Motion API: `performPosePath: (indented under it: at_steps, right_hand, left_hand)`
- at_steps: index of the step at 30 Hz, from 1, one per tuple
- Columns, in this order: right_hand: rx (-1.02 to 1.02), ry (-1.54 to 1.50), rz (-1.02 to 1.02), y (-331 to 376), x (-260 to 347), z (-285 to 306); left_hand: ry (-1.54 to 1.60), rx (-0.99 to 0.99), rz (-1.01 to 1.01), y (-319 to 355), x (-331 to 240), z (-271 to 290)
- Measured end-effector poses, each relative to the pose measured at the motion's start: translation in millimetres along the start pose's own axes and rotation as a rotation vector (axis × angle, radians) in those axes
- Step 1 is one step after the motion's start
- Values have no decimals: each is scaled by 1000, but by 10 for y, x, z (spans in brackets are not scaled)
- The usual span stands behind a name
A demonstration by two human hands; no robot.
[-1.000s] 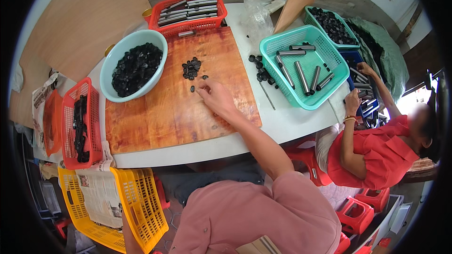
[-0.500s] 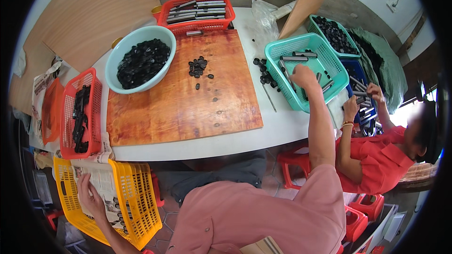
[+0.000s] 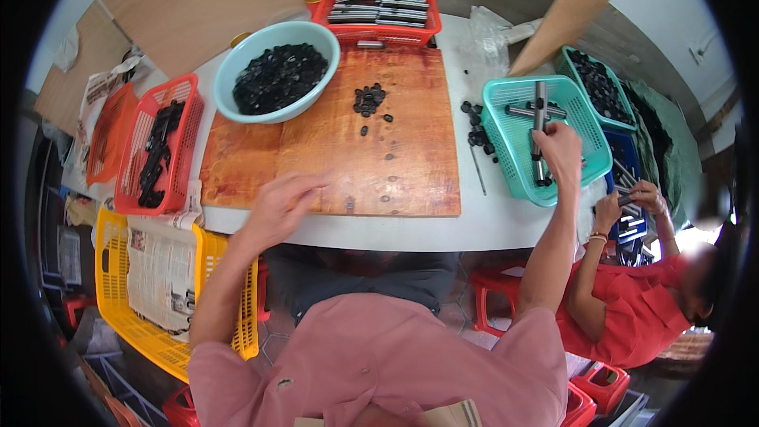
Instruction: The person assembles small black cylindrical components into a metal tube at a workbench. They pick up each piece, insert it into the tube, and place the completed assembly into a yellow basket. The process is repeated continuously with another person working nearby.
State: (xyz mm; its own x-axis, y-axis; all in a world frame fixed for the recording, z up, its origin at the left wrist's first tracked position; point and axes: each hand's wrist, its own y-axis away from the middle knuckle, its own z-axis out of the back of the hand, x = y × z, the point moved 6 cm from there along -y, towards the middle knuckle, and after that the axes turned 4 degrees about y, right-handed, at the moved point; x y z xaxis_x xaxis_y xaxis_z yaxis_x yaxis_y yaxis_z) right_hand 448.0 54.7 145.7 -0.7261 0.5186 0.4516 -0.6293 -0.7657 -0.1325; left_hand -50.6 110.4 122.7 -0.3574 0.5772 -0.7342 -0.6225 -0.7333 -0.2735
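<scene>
My right hand [image 3: 560, 155] is closed around a silver metal tube with black parts [image 3: 541, 115], raised upright over the green basket [image 3: 515, 176]. More such tubes [image 3: 522, 111] lie in that basket. My left hand [image 3: 278, 209] is over the near edge of the reddish-brown wooden board [image 3: 316, 166]; its fingers stretch to the right, slightly blurred, and nothing shows in them. A small heap of black caps [image 3: 368, 100] sits on the board, with a few loose ones beside it.
A pale blue basin of black caps [image 3: 332, 71] stands at the board's far left. Red baskets [image 3: 198, 103] are at the left and back [image 3: 431, 30]; a yellow basket lined with newspaper [image 3: 111, 269] is lower left. A co-worker in red [image 3: 624, 308] handles tubes at the right.
My left hand has left the yellow basket and moved up and right to the board. My right hand has lifted a tube upright from the green basket. The view has shifted.
</scene>
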Motion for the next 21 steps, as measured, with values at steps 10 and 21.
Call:
performPosePath:
  at_steps: [10, 21]
  right_hand:
    - [527, -486, 241, 1556, 1180, -1484]
    - [138, -352, 479, 531, 1604, -2073]
  left_hand:
    - [1119, -80, 369, -502, 363, -1602]
    - [1491, -153, 573, -489, 953, -1422]
